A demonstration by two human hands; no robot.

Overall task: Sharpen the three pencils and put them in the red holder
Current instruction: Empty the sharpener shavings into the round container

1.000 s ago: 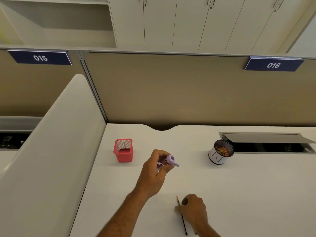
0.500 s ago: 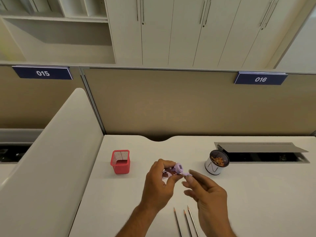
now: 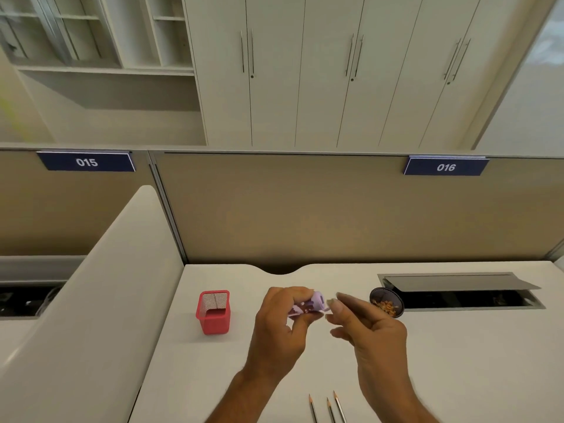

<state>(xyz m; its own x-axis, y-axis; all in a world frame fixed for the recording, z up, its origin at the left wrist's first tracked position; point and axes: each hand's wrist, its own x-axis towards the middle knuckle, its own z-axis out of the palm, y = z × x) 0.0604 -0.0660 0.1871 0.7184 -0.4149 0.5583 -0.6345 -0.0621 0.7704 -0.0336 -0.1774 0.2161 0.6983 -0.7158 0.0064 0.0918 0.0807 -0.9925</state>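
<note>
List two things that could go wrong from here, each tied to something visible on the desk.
The left hand holds the purple sharpener above bare desk, not over the shavings cup, so shavings may spill. The three pencils lie loose by the near edge, beside the right hand; a forearm could knock them off.

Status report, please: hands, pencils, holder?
Left hand grips purple sharpener; right hand pinches its tip. Three pencils on desk. Red holder empty, unobstructed.

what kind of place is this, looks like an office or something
Most likely a shared office: a white desk boxed in by tan cubicle partitions, numbered seat plates 015 and 016, a cable hatch set in the desktop, and tall storage cabinets behind.
</note>
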